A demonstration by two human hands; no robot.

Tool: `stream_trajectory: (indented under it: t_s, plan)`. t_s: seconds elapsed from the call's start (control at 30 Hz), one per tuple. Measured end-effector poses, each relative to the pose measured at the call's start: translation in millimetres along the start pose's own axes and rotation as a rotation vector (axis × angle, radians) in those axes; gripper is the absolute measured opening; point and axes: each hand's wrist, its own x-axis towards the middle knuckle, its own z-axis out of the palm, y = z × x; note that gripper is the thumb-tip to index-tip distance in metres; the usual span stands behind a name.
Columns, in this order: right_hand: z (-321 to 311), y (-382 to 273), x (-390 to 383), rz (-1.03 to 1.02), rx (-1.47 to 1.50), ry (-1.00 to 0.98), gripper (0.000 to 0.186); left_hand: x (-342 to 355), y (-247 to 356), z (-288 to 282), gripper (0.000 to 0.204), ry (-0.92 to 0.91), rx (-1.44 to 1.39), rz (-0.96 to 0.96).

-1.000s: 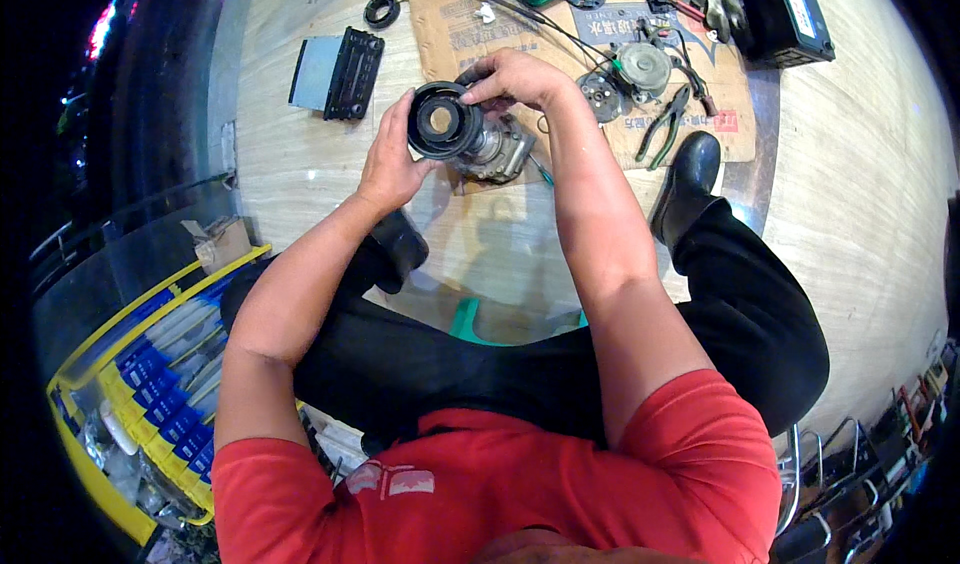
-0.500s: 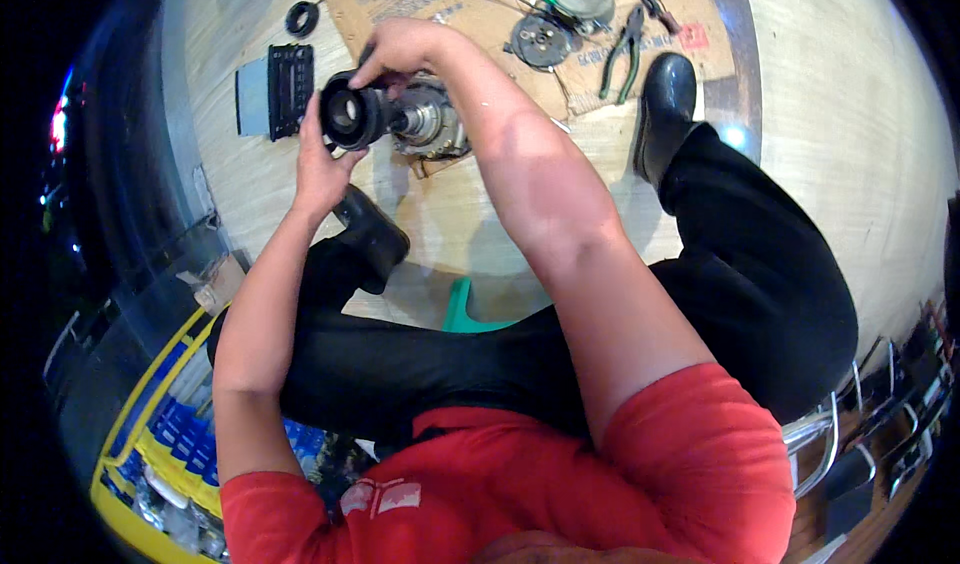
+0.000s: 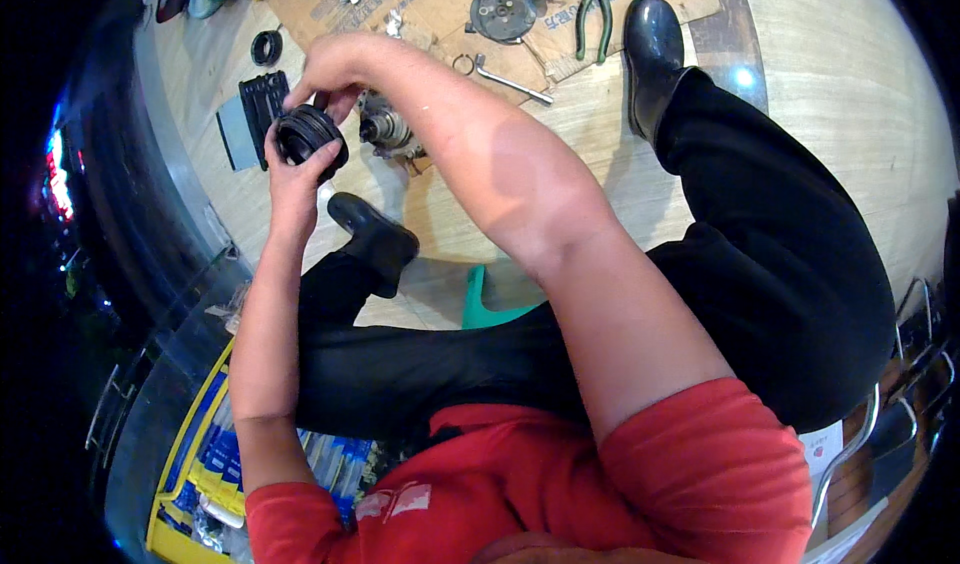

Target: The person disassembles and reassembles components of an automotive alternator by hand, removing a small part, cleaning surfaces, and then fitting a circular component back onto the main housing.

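A black grooved pulley (image 3: 312, 136) is tilted in my two hands above the floor. My left hand (image 3: 293, 182) wraps its near side, the thumb lying across the rim. From the far side my right hand (image 3: 332, 72) reaches over with bent fingers at the pulley's edge; some fingertips are hidden. Just right of the pulley, a metal compressor-like part (image 3: 388, 132) with a stepped shaft rests at the cardboard's edge, partly behind my right forearm. A flat black case (image 3: 263, 106) with a grey-blue panel lies left of the pulley.
A black ring (image 3: 266, 48) lies on the floor beyond the case. Cardboard (image 3: 440, 24) holds a round dark plate (image 3: 503, 12), a wrench (image 3: 512, 80) and green-handled pliers (image 3: 597, 24). My black boots (image 3: 655, 54) stand at both sides. A green stool (image 3: 482, 309) shows below my legs.
The pulley has tipped so its grooved side shows more, and both hands have moved with it to the left and slightly down, away from the compressor-like part. The view has shifted somewhat.
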Motion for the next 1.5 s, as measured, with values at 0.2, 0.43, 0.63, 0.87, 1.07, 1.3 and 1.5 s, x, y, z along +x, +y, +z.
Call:
stream_trajectory:
  t_s: [0.2, 0.43, 0.63, 0.87, 1.07, 1.3, 1.5]
  plan:
    - [-30.4, 41.6, -6.0, 0.048, 0.354, 0.045, 0.065, 0.2, -0.8, 1.0, 0.093, 0.072, 0.043, -0.032]
    - [-19.4, 61.6, 5.3, 0.049, 0.245, 0.058, 0.078, -0.2, -3.8, -0.4, 0.094, 0.067, 0.066, -0.036]
    - [-21.2, 63.1, 6.0, 0.071, 0.261, 0.037, 0.080, 0.0, -2.4, -2.0, 0.095, 0.065, 0.079, -0.013]
    - [-15.8, 50.9, -2.2, 0.068, 0.185, -0.014, 0.081, -1.4, -4.2, 1.3, 0.095, 0.045, 0.086, -0.004]
    - [-13.2, 48.7, -2.5, 0.066, 0.167, -0.024, 0.081, -1.3, -0.4, 3.8, 0.094, 0.030, 0.103, -0.027]
    - [-17.9, 51.1, -2.1, 0.066, 0.237, -0.048, 0.077, -0.3, -1.8, 2.5, 0.093, 0.024, 0.112, -0.004]
    - [-20.0, 49.1, -5.1, 0.062, 0.277, -0.060, 0.077, -2.4, 2.6, 4.3, 0.095, 0.020, 0.109, -0.034]
